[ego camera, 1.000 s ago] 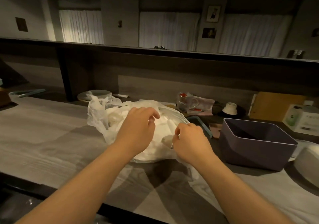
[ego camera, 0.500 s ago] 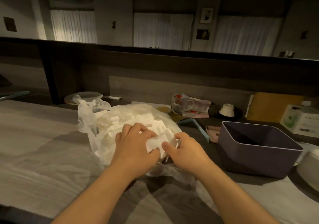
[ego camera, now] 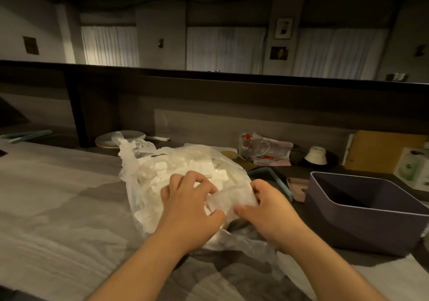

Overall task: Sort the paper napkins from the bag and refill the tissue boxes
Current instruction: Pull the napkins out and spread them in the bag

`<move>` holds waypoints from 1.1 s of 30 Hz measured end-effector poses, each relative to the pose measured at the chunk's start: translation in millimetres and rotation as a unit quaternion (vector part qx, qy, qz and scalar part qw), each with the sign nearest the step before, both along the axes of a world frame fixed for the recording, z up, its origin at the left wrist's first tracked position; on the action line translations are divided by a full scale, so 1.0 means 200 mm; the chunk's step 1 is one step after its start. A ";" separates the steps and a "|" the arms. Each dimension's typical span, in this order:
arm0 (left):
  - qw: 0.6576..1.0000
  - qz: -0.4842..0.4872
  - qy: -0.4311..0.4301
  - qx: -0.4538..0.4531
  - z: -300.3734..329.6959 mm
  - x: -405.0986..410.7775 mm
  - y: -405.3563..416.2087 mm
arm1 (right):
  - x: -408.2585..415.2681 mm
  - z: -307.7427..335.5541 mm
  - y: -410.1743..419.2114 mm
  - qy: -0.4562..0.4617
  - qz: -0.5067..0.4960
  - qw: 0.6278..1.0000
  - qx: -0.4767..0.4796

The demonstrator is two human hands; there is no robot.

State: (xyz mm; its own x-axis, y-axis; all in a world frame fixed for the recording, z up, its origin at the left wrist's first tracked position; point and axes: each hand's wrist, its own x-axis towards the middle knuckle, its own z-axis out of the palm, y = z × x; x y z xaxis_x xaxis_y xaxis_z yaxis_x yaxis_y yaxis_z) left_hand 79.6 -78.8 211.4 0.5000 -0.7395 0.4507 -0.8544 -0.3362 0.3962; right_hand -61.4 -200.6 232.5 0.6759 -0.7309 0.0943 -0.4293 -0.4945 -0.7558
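Note:
A clear plastic bag [ego camera: 137, 173] full of white paper napkins [ego camera: 197, 168] lies on the grey wooden counter [ego camera: 58, 208] in front of me. My left hand [ego camera: 188, 208] and my right hand [ego camera: 271, 210] meet at the bag's near right side. Both pinch a flap of the bag's thin plastic [ego camera: 229, 198] between fingers and thumb, stretching it between them. An empty dark purple bin [ego camera: 362, 228] stands just right of the bag.
Behind the bag sit a glass mug [ego camera: 253, 146], a white plate [ego camera: 120, 138], a small white cup [ego camera: 316, 155], a wooden board [ego camera: 380, 152] and a white carton [ego camera: 413, 168]. A dark raised ledge [ego camera: 209, 78] runs along the back of the counter.
Both hands have come down from the top of the bag to its near right side and taken hold of a plastic flap. The view has shifted slightly closer.

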 end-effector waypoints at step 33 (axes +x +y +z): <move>0.462 -0.171 0.797 -0.350 0.23 0.03 0.12 | 0.08 0.06 0.02 -0.011 -0.015 1.000 0.010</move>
State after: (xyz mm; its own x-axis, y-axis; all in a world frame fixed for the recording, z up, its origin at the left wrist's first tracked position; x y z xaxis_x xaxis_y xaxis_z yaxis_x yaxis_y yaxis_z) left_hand 86.2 -54.7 257.3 0.5164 -0.8505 -0.0997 0.7543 0.3966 0.5232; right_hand -45.4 -197.5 244.2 0.6515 -0.7527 0.0946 -0.4261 -0.4662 -0.7753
